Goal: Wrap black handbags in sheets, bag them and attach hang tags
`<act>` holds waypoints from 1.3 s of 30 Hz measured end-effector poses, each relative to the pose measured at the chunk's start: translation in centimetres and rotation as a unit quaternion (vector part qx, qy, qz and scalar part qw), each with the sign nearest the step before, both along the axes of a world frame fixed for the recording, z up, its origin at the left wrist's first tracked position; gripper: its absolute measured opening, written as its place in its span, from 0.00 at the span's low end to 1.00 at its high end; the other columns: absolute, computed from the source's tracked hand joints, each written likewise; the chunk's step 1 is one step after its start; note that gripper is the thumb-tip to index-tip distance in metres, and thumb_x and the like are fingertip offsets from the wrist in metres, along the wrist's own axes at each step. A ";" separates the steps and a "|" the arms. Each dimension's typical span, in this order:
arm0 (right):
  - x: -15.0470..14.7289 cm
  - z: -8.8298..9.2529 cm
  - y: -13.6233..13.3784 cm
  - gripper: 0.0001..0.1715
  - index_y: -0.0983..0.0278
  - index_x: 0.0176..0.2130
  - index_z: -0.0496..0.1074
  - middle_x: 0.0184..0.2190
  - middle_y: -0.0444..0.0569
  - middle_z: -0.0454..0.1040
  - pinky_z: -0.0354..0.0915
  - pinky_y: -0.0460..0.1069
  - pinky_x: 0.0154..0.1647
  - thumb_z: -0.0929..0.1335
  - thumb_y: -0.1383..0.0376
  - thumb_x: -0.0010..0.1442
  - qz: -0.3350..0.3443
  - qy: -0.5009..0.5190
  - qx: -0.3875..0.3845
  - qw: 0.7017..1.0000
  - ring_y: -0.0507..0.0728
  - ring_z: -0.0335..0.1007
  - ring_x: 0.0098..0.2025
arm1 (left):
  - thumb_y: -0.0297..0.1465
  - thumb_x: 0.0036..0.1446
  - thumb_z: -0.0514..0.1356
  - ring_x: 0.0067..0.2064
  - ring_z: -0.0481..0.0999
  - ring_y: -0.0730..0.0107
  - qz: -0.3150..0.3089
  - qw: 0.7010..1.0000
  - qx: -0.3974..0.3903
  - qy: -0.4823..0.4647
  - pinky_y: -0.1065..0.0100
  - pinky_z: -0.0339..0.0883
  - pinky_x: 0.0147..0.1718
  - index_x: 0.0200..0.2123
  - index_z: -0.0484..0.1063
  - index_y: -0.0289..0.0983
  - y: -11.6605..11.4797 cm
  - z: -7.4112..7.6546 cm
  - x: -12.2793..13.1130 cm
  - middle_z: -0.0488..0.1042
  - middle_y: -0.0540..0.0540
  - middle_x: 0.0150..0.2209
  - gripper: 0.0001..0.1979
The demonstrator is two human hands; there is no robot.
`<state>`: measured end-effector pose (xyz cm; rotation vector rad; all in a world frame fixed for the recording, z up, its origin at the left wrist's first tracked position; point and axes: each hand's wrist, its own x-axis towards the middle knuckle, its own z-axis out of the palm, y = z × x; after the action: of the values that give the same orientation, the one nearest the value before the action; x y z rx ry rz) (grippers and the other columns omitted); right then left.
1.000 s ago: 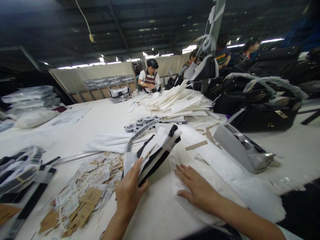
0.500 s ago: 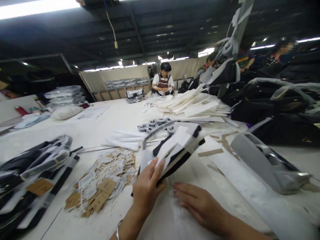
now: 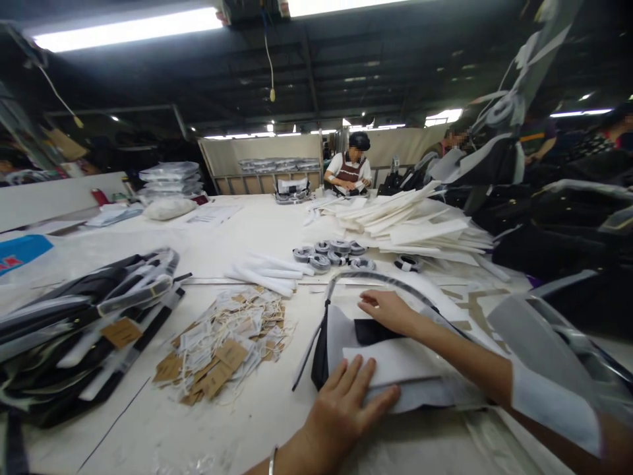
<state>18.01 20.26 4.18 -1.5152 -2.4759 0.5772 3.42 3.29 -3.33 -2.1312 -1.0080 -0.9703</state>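
Observation:
A black handbag (image 3: 320,356) lies before me, partly covered with pale grey-white sheets, its long handle (image 3: 376,276) wrapped in clear film and arched up behind it. My left hand (image 3: 346,402) presses with spread fingers on the near left part of a white sheet (image 3: 400,363) on the bag. Over the bag's dark panel, inside the handle's arch, is my right hand (image 3: 388,310), fingers loosely bent and slightly apart, with nothing visible in them. My right forearm crosses above the bag's right side and hides part of it.
Left of the bag lies a heap of brown and white tags (image 3: 222,359) with strings. Further left are stacked black bags (image 3: 93,316). Behind stand rolled straps (image 3: 339,251), white foam strips (image 3: 271,272) and piled white sheets (image 3: 420,218). A co-worker (image 3: 352,168) sits across the table.
The bag, earlier tilted up in my left hand, now lies on the table with its handle raised. My left hand has flattened onto it; my right hand has moved up and forward over it.

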 end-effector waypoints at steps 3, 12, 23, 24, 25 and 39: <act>-3.1 -1.6 3.6 0.17 0.68 0.45 0.75 0.46 0.57 0.77 0.68 0.57 0.53 0.68 0.57 0.65 -0.029 -0.057 -0.041 0.997 0.61 0.74 0.48 | 0.36 0.66 0.60 0.51 0.80 0.59 0.000 1.000 0.013 -0.013 0.60 0.77 0.46 0.55 0.73 0.53 -0.4 0.1 0.3 0.80 0.46 0.50 0.15; -6.0 -4.0 5.4 0.17 0.65 0.51 0.71 0.49 0.51 0.73 0.72 0.56 0.46 0.68 0.58 0.67 -0.092 0.037 -0.211 0.972 0.58 0.73 0.46 | 0.36 0.66 0.60 0.50 0.81 0.61 0.004 0.999 0.035 -0.036 0.62 0.78 0.46 0.54 0.74 0.53 -0.6 -0.4 0.8 0.81 0.47 0.48 0.14; -3.0 -0.9 1.5 0.15 0.64 0.45 0.72 0.44 0.53 0.81 0.71 0.53 0.51 0.72 0.59 0.61 -0.072 0.394 -0.264 0.878 0.57 0.78 0.47 | 0.34 0.68 0.57 0.50 0.81 0.62 0.004 1.000 -0.016 -0.014 0.61 0.78 0.45 0.55 0.74 0.53 -0.7 0.2 0.5 0.80 0.48 0.49 0.14; -3.0 -0.4 0.7 0.20 0.63 0.47 0.72 0.44 0.54 0.81 0.70 0.54 0.53 0.73 0.56 0.58 -0.064 0.413 -0.251 0.873 0.58 0.78 0.48 | 0.34 0.68 0.57 0.50 0.81 0.62 0.003 1.000 -0.022 -0.007 0.61 0.78 0.46 0.55 0.73 0.53 -0.7 0.4 0.5 0.80 0.48 0.49 0.15; -2.9 0.0 0.0 0.23 0.63 0.48 0.73 0.45 0.54 0.81 0.69 0.55 0.54 0.74 0.54 0.56 -0.054 0.427 -0.239 0.870 0.59 0.77 0.48 | 0.33 0.69 0.56 0.50 0.81 0.61 0.004 1.000 -0.024 -0.005 0.61 0.78 0.46 0.55 0.73 0.52 -0.7 0.5 0.4 0.80 0.48 0.49 0.15; 1.2 -0.3 -9.7 0.10 0.61 0.39 0.76 0.43 0.49 0.80 0.68 0.52 0.53 0.66 0.61 0.65 0.116 0.326 -0.090 0.934 0.59 0.75 0.49 | 0.34 0.68 0.58 0.54 0.77 0.64 0.008 0.997 -0.064 -0.034 0.63 0.73 0.52 0.58 0.69 0.51 -0.8 0.1 1.0 0.77 0.45 0.51 0.17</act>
<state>19.22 10.57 3.87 -0.8652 -2.1097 1.1572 4.38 2.49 -3.28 -2.2035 -1.1457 -1.0015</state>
